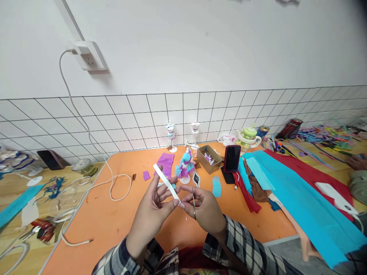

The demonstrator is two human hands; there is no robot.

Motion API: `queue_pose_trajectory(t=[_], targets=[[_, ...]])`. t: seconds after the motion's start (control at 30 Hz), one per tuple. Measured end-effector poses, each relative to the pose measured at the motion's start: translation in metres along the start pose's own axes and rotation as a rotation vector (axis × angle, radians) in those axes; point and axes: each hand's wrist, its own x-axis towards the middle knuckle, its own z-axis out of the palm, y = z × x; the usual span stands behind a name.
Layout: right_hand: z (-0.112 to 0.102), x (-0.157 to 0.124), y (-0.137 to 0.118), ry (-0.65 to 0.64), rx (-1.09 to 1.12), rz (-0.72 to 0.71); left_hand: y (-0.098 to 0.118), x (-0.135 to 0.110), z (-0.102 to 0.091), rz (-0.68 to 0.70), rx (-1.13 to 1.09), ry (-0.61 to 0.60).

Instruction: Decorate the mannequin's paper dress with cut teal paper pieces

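Observation:
In front of me a narrow white strip [165, 179] slants across the fingers of my left hand [155, 202], its lower end pinched by the thumb. My right hand [202, 206] closes thumb and forefinger at that same lower end. A slim curved metal tool [194, 204] lies through the right fingers; its exact kind is hard to make out. Just beyond the hands, a small dress form [186, 162] wears purple and turquoise paper. Purple paper [164, 165] lies left of it, with a smaller purple piece [146, 175] nearby.
Two more small dress forms [171, 136] stand by the tiled wall. A cardboard box [210, 158] holds small parts. A phone [232, 158] stands upright at right, beside turquoise paper [298, 194] and red sheets. A white cable [107, 168] loops across the left. Another person's hand [357, 162] shows far right.

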Motion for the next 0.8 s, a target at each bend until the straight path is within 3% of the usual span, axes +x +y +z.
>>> queue_pose_trajectory(t=[0.1,0.23,0.4,0.47,0.6,0.73,0.8], targets=[[-0.002,-0.002,0.0,-0.003,-0.045,-0.011,-0.002,-0.001,-0.002,0.003,0.057,-0.027],[-0.011,-0.004,-0.001,0.013,-0.239,-0.129,-0.002,-0.004,-0.007,-0.017,0.09,-0.071],[-0.019,-0.011,-0.007,-0.021,-0.594,-0.433,0.005,-0.008,-0.011,-0.089,-0.116,-0.248],[-0.017,-0.013,-0.006,0.007,-0.653,-0.487,0.008,-0.009,-0.01,-0.106,-0.199,-0.298],[-0.019,-0.013,0.0,0.084,-0.567,-0.43,0.012,-0.01,-0.009,-0.091,-0.219,-0.269],[-0.034,-0.018,-0.007,0.147,-0.478,-0.333,0.011,-0.01,-0.009,-0.054,-0.112,-0.174],[-0.041,-0.024,-0.017,0.002,-0.374,-0.246,0.011,-0.01,-0.009,-0.05,-0.063,-0.158]])
